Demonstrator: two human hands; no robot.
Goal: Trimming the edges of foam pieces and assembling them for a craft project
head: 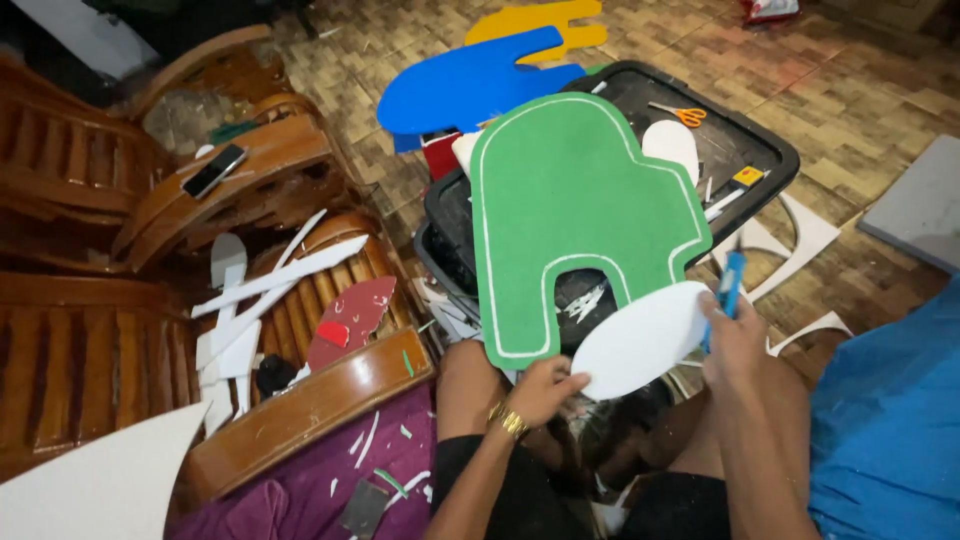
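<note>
My left hand pinches the lower edge of a white oval foam piece, and a gold bracelet sits on that wrist. A big green foam cutout with a white outline, shaped like a rounded figure with two legs, rests just above that hand on a black tray. My right hand grips a blue craft knife at the right edge of the white oval.
Orange-handled scissors and white foam shapes lie in the tray. Blue and yellow foam cutouts lie on the floor behind. Wooden chairs at left hold white foam scraps, a red piece and a phone. Blue cloth sits at right.
</note>
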